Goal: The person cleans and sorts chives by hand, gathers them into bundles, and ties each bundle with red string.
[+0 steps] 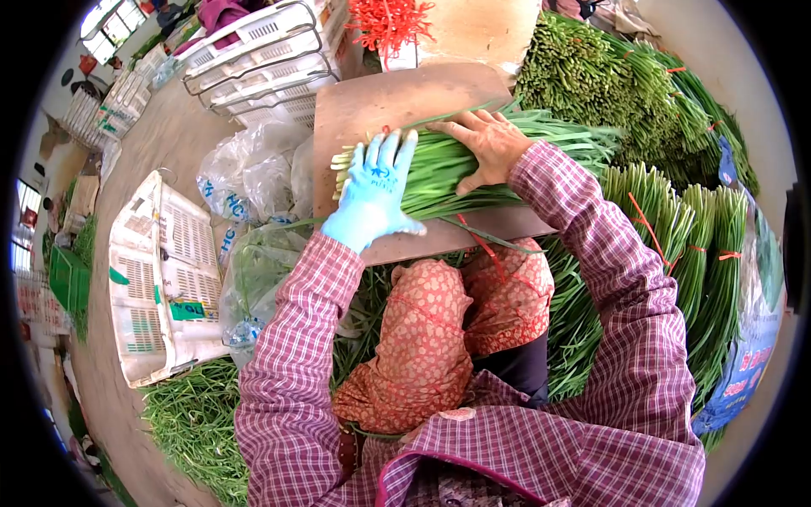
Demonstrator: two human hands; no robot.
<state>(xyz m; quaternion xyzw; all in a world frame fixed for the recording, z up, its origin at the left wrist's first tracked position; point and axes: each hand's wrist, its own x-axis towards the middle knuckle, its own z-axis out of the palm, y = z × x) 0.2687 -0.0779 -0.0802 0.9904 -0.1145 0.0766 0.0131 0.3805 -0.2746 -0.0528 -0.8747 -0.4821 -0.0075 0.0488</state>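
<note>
A loose bundle of long green stalks that look like garlic chives (439, 165) lies across a brown board (363, 101) above my knees. My left hand (372, 194), in a light blue glove, rests on the pale stem ends with its fingers stretched out. Bare and spread wide, my right hand (490, 148) lies over the leafy middle of the bundle. Neither hand is closed round the stalks. From the board's near edge hangs a red tie (486, 249), its upper part hidden under the leaves.
Tied green bundles (642, 203) stand at the right, below a tall stack of stalks (583, 84). Red ties (389, 25) hang beyond the board. At the left are a white crate (165, 287), plastic bags (253, 169) and stacked crates (262, 51). Loose greens (198, 422) cover the floor.
</note>
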